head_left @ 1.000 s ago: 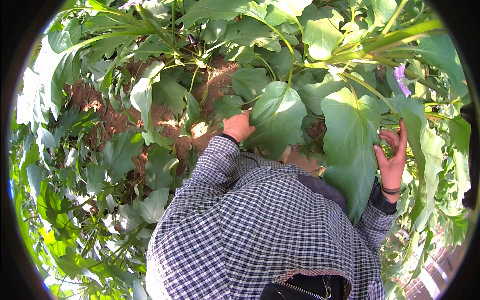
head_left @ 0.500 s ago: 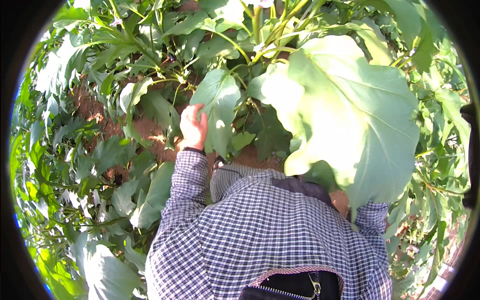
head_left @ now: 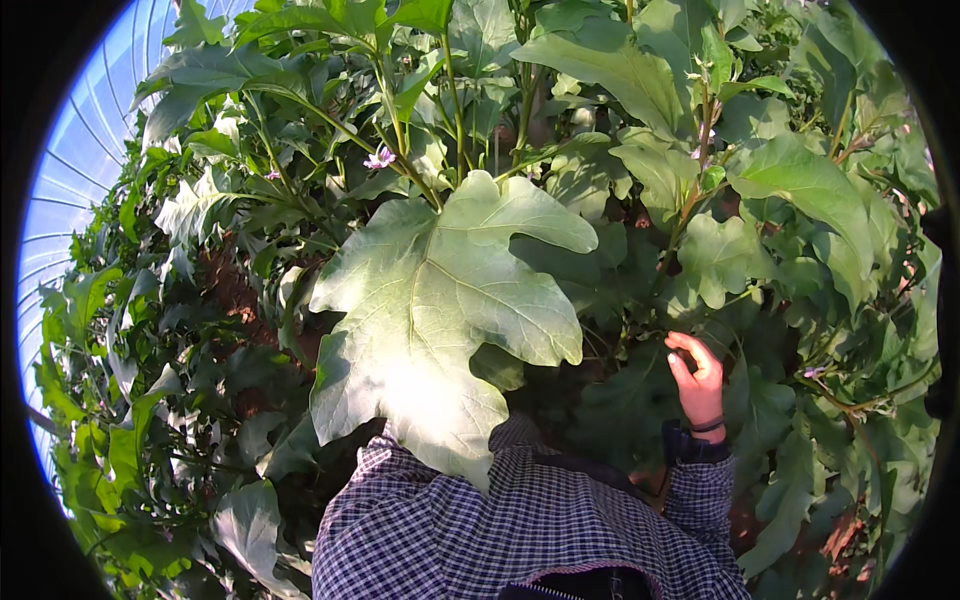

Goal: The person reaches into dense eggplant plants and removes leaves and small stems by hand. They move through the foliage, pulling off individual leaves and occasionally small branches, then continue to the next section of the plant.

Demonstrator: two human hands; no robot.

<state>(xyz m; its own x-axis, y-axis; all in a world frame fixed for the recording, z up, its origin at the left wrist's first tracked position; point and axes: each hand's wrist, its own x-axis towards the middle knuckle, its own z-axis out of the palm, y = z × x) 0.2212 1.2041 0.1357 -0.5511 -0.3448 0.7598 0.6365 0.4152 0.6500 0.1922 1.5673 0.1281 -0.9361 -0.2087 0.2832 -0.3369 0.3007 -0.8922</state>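
Observation:
Just right of the middle, my right hand [head_left: 697,380] is raised among the eggplant plants. Its fingers are slightly bent, with the thumb apart from them, and I see nothing between them. Dark green leaves and thin stems lie just beyond the fingertips; whether they touch cannot be made out. A dark band circles the wrist above the checked sleeve [head_left: 697,490]. One big lobed eggplant leaf [head_left: 450,290] hangs close in front of my chest. My left hand does not show; the left sleeve runs up behind this leaf.
Leafy eggplant plants crowd in from all sides. A pale purple flower [head_left: 380,157] hangs on a stem at the upper left. Reddish soil [head_left: 235,290] shows between leaves on the left. Ribbed translucent sheeting [head_left: 75,180] curves along the far left.
My left hand was in view beside a leaf and is now out of sight. My right hand has come into view on the right. The view has shifted, and a different large leaf hangs in front.

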